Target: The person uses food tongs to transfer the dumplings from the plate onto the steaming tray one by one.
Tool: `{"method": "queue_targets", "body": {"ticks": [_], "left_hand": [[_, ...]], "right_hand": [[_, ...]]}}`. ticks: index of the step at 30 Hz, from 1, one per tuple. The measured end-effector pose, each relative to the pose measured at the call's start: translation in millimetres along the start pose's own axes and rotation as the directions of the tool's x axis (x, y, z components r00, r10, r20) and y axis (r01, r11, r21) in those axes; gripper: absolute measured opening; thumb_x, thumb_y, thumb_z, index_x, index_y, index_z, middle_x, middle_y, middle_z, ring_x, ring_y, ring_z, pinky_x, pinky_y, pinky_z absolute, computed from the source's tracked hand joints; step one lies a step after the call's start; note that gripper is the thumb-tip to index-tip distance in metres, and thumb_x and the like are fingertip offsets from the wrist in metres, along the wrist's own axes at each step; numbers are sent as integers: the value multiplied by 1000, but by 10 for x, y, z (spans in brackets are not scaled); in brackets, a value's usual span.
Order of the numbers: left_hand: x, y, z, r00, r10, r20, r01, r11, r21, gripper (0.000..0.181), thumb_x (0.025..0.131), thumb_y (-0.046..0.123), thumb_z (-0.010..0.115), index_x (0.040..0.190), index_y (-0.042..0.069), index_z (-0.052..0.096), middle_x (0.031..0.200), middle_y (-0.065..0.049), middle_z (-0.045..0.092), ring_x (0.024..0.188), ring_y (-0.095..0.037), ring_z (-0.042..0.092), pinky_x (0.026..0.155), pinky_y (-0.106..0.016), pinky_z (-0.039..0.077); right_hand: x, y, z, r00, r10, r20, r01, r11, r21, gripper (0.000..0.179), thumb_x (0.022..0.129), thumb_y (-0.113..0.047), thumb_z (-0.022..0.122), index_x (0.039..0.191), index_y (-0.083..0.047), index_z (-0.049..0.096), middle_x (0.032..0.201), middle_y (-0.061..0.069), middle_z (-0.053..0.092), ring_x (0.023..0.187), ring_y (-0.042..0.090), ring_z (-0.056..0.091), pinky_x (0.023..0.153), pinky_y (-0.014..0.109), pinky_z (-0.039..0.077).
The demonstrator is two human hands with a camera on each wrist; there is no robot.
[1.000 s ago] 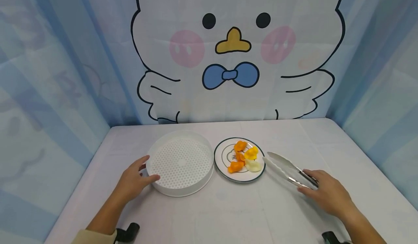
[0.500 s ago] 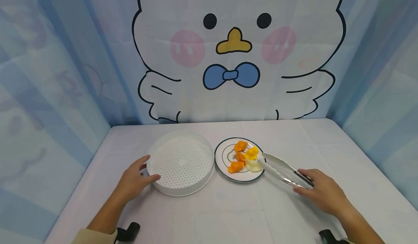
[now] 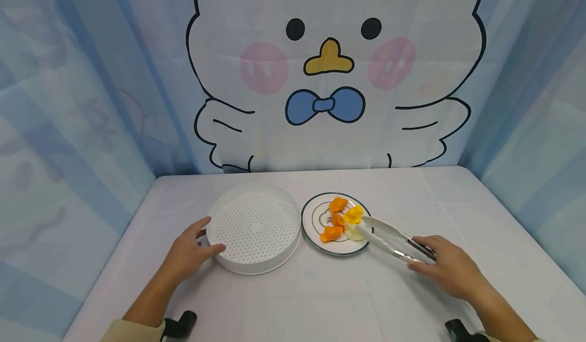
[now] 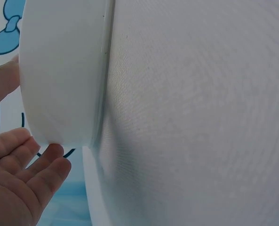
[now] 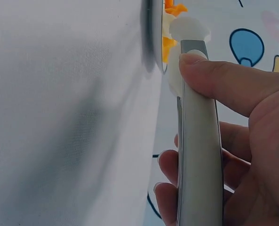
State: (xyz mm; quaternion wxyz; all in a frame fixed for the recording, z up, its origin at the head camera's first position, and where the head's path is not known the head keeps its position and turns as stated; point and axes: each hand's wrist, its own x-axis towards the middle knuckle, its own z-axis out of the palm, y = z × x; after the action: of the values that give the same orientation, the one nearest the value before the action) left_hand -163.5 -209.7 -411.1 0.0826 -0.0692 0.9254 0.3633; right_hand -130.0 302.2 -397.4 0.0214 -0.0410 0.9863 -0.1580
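Gripping the tongs [image 5: 200, 150] in the right hand [image 3: 450, 268], with thumb pressed on one arm and fingers curled opposite; resting loosely spread against the outer wall of the perforated tray [image 3: 256, 225], with the left hand [image 3: 185, 255]. Just past the right hand, over the right side of the plate [image 3: 313, 225]: parted tong tips, near the yellow piece [image 3: 353, 214] and the cream piece [image 3: 353, 232]; contact impossible to tell. Probably best done by straddling one piece at a time, squeezing lightly in case of softness, and steadying the tray without tilting. Also on the plate: orange pieces [image 3: 331, 233], lobed and folded. Of note in materials: smooth, shiny metal arms, pale tips, a glossy dark-rimmed plate, a matte white round tray dotted with holes. Farther out: a counter [image 3: 297, 306] under fine-woven white cloth, before a printed fabric backdrop [image 3: 297, 148].
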Motion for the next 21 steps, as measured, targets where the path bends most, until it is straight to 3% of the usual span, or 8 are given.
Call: {"method": "queue_targets", "body": {"ticks": [21], "left_hand": [[0, -1, 0, 1000, 1, 0, -1, 1000, -6, 91, 86, 36, 74, 155, 7, 23, 153, -28, 33, 138, -48, 36, 104, -61, 43]], "right_hand": [[60, -73, -3, 998, 16, 54, -15, 1000, -18, 78, 78, -48, 76, 135, 0, 55, 132, 30, 55, 116, 49, 55, 89, 65, 48]]}}
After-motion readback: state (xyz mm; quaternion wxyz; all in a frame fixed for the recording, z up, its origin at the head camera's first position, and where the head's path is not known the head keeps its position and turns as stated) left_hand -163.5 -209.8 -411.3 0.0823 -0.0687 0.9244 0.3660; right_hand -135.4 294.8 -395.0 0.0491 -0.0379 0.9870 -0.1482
